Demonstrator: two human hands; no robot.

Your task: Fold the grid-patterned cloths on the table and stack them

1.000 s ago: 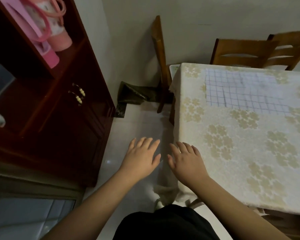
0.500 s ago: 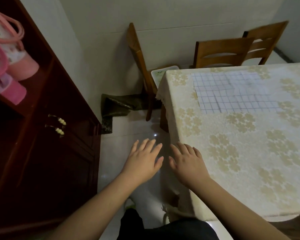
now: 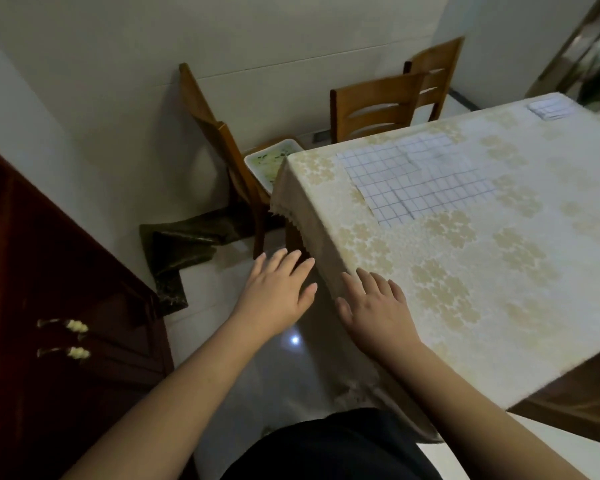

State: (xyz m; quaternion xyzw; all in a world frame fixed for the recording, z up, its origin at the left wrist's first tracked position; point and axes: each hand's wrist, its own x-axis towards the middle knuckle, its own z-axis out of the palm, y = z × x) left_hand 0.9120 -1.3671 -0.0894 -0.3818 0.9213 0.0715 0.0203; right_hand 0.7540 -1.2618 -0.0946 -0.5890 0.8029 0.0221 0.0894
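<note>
Left hand [image 3: 274,292] hovers over bare floor [image 3: 205,306] just off the table [image 3: 465,306] edge, palm down, fingers spread, holding nothing. Right hand [image 3: 378,306] sits at the table's near-left edge, fingers splayed flat, empty too; can't tell if it touches the tablecloth [image 3: 326,237], which drapes over that edge w/ a fringed hem.

Room to move: open floor strip btwn the table and the dark cabinet [image 3: 66,306] on the left; near half of the tabletop is bare.

Task items: unfolded grid cloths [image 3: 413,178] lie flat at the far-left part of the table, overlapping; looks like 2 or more, exact count unclear. 1 small folded grid stack [image 3: 549,109] sits at the far-right corner, well apart from the flat ones and from both hands.

Containers: 1 white tray [image 3: 271,161] on the seat of the left chair [image 3: 222,143], just beside the table corner; greenish inside, contents unclear.

Counts: 3 chairs total, other 2 [image 3: 378,105] behind the table by the wall. 2 cabinet handles [image 3: 66,341]. 1 dark crumpled bag [image 3: 177,247] on the floor by the wall.
</note>
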